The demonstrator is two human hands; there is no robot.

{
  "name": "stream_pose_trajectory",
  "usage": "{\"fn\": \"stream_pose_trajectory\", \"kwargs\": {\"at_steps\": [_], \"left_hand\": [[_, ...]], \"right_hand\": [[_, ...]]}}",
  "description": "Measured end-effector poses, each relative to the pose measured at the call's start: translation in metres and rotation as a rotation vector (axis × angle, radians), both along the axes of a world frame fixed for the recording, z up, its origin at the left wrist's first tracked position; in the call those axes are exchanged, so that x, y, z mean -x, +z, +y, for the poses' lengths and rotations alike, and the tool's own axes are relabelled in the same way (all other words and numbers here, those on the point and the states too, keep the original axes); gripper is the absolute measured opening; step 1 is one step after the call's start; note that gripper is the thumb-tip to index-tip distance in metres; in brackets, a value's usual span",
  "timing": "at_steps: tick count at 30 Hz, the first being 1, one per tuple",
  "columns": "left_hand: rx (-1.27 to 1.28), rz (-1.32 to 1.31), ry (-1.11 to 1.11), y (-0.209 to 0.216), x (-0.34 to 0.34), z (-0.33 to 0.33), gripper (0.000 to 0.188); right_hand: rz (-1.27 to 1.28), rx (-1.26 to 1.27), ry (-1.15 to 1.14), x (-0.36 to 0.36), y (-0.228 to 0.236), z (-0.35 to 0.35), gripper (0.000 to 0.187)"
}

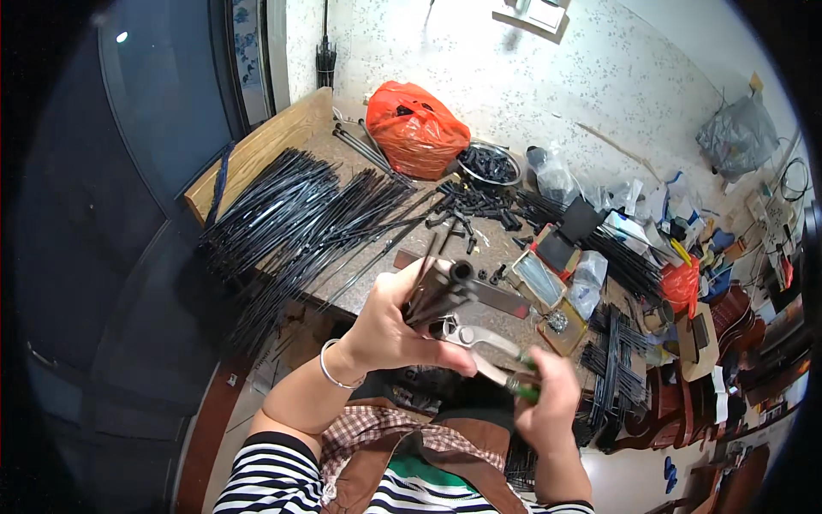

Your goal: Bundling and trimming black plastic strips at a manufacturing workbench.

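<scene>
In the middle, my left hand (390,334) is closed around what looks like an umbrella frame (447,295), a black tube bundled with thin dark rods, its open round end pointing up. My right hand (550,398) is wrapped round the green grips of a pair of pliers (484,337). The jaws reach leftward to the frame's lower part, close by my left thumb; whether they grip it is hard to make out. Behind the frame, a flat dark metal bar (503,300) lies on the table (364,295).
Long black rods (282,206) pile over the table's left side. A red plastic bag (418,128) and a metal bowl of black parts (490,163) stand at the back. Loose black fittings (479,201), a clear-lidded box (539,278) and crossed rod bundles (615,360) lie rightward.
</scene>
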State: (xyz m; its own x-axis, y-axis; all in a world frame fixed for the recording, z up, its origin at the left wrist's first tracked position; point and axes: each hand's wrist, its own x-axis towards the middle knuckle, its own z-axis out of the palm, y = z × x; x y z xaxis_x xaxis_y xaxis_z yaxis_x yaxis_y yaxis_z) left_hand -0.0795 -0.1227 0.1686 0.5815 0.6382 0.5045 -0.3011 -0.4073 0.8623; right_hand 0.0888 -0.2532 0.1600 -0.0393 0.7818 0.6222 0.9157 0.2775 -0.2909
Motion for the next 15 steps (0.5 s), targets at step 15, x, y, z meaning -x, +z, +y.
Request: {"fn": "stream_pose_trajectory", "kwargs": {"at_steps": [15], "left_hand": [[-0.033,0.019,0.046,0.005,-0.009,-0.001,0.034]], "right_hand": [[1.266,0.967,0.555,0.027,-0.041,-0.011,0.027]]}}
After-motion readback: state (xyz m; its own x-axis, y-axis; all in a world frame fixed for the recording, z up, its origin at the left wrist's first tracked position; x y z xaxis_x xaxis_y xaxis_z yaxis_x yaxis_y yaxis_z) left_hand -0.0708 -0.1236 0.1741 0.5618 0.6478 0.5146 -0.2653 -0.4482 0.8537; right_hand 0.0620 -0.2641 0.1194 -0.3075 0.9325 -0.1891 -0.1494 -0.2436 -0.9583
